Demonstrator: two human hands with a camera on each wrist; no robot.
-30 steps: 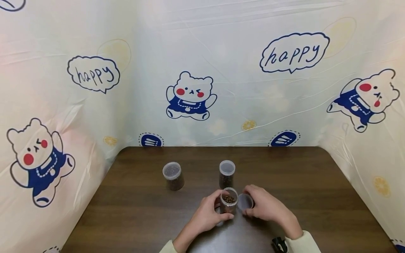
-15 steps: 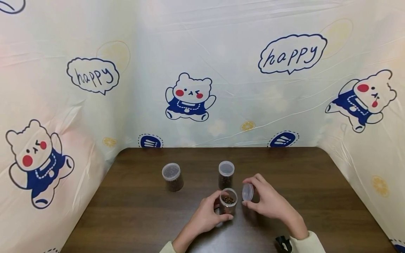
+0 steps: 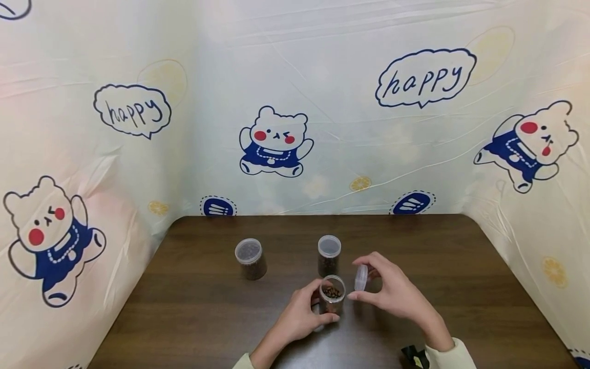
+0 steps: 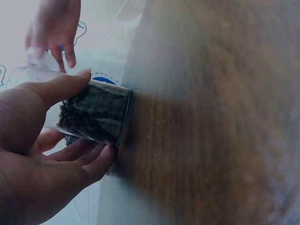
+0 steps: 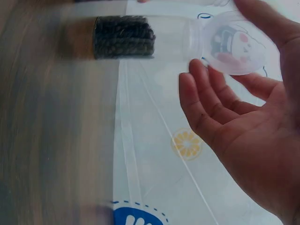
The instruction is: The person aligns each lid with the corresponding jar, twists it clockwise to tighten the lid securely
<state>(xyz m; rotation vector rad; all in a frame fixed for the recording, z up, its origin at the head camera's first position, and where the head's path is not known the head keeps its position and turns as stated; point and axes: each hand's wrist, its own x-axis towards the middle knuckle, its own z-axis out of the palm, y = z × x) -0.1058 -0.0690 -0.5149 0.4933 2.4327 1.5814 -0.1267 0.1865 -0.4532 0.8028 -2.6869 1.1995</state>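
My left hand point(image 3: 301, 313) curls round a clear jar point(image 3: 333, 303) that stands uncovered on the table, with brown beans inside. In the left wrist view, thumb and fingers grip the sides of this jar point(image 4: 96, 112), dark beans filling its lower part. To the right of it, my right hand point(image 3: 395, 292) holds a translucent lid point(image 3: 361, 278) tilted nearly on edge, between thumb and fingers. The right wrist view shows the round lid point(image 5: 236, 44) at the fingers of the right hand point(image 5: 248, 122).
Just behind the held jar stands a lidded jar point(image 3: 329, 259) with dark contents. Another lidded jar point(image 3: 252, 261) stands further left on the brown table point(image 3: 193, 307). A printed cloth point(image 3: 341, 102) hangs behind and at both sides.
My right hand has moved slightly up and right, away from the open jar, and the lid has turned from lying fairly flat to nearly on edge. The left hand stays in place.
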